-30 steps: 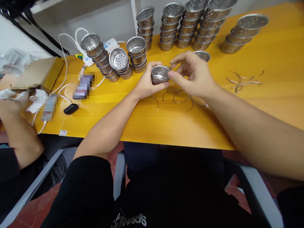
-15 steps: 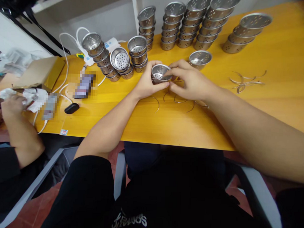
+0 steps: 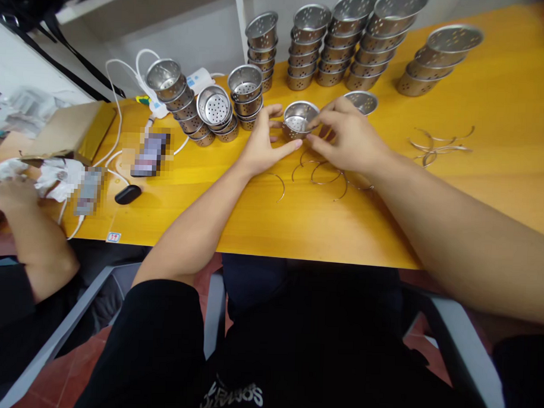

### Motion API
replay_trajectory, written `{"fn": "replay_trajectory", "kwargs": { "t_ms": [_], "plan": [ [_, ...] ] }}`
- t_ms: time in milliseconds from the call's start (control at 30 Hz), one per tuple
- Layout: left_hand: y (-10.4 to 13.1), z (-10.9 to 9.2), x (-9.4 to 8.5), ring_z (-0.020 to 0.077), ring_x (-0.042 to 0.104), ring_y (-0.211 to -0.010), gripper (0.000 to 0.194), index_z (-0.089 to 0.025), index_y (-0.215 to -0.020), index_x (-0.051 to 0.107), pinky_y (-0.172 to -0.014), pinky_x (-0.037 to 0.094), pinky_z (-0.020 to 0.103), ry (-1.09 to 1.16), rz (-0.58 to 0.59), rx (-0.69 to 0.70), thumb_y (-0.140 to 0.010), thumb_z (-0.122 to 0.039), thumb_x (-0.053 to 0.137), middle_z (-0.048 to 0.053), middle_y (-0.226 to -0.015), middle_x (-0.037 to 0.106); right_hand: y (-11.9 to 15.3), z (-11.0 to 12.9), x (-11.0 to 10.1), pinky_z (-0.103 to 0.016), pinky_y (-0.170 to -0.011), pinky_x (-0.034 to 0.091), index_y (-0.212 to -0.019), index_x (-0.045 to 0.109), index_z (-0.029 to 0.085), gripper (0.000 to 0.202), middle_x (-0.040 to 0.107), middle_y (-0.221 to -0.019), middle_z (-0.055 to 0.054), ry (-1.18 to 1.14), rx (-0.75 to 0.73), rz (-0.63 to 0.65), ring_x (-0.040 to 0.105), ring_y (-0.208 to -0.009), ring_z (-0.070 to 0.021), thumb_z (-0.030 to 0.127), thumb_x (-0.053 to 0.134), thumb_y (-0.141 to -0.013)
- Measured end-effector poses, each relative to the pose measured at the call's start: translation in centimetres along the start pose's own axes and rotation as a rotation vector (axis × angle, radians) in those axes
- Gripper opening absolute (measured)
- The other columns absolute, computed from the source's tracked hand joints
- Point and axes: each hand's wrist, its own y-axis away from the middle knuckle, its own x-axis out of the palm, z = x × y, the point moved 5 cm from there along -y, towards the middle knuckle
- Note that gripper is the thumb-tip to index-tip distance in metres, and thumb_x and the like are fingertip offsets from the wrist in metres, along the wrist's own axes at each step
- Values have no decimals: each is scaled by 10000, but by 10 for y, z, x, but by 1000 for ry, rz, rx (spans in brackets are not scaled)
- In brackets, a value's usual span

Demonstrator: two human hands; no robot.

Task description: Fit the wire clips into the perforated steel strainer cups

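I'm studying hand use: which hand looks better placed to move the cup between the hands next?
Probably the right hand: its thumb and fingers are on the right side of the perforated cup, while the left hand is spread open at its left.

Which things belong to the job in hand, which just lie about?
Likely the job:
round perforated silver metal cup
stacks of similar silver cups
thin curved silver metal wires

Probably incidental:
brown cardboard box
black rounded object
white power strip

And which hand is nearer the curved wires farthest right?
Right. The right hand is left of the curved wires; the left hand is farther left, past the cup.
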Motion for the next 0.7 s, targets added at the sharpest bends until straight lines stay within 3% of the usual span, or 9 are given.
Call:
{"fn": "replay_trajectory", "kwargs": {
  "t_ms": [133, 233, 333, 467, 567, 633, 700],
  "plan": [
    [1, -2, -8, 310, 782, -1389, 819, -280, -1581, 638, -1243, 695, 577, -49, -34, -11, -998, -710, 1020, 166, -1596, 728, -2, -16, 2, -649, -1258, 584, -1269, 836, 323, 363, 762, -1318, -188, 28, 77, -33, 732, -1202, -408, 660, 909, -1154],
    [7, -21, -6, 251, 817, -1279, 479, -245, -1359, 731, -1230, 708, 494, -68, 54, 47, -1071, -557, 954, 106, -1421, 826, -3, -19, 6, -697, -1316, 558, -1363, 850, 355, 415, 778, -1297, -187, 103, 124, -20, 712, -1352, -474, 727, 795, -1187],
    [13, -38, -1, 222, 851, -1268, 271, -238, -1285, 771, -1251, 706, 432, -49, 137, 115, -1088, -378, 894, 85, -1366, 878, -4, -15, 8, -721, -1317, 576, -1466, 855, 392, 458, 799, -1408, -173, 197, 183, 24, 715, -1439, -501, 722, 667, -1209],
    [14, -41, 4, 252, 868, -1426, 243, -237, -1310, 795, -1373, 677, 469, -53, 182, 155, -1086, -304, 860, 97, -1455, 902, -4, 0, 7, -713, -1315, 592, -1680, 777, 405, 594, 804, -1615, -139, 240, 209, 76, 730, -1489, -498, 721, 607, -1206],
    [12, -35, 2, 302, 810, -1626, 290, -233, -1357, 814, -1474, 618, 521, -91, 146, 130, -1080, -299, 869, 134, -1617, 874, -4, 11, -1, -663, -1336, 586, -1751, 705, 404, 601, 797, -1691, -100, 239, 226, 78, 729, -1500, -447, 692, 565, -1242],
    [12, -33, -1, 309, 831, -1595, 289, -217, -1365, 817, -1446, 640, 524, -101, 120, 114, -1089, -294, 857, 147, -1586, 890, -4, 16, -12, -623, -1372, 560, -1683, 740, 326, 530, 797, -1676, -148, 270, 231, 29, 732, -1494, -422, 589, 561, -1259],
    [12, -34, -2, 286, 889, -1440, 260, -201, -1351, 816, -1359, 692, 500, -101, 122, 114, -1106, -287, 835, 139, -1470, 925, -4, 17, -27, -595, -1386, 551, -1575, 788, 243, 445, 797, -1624, -216, 317, 238, -51, 738, -1499, -423, 447, 570, -1246]
  ]
}}
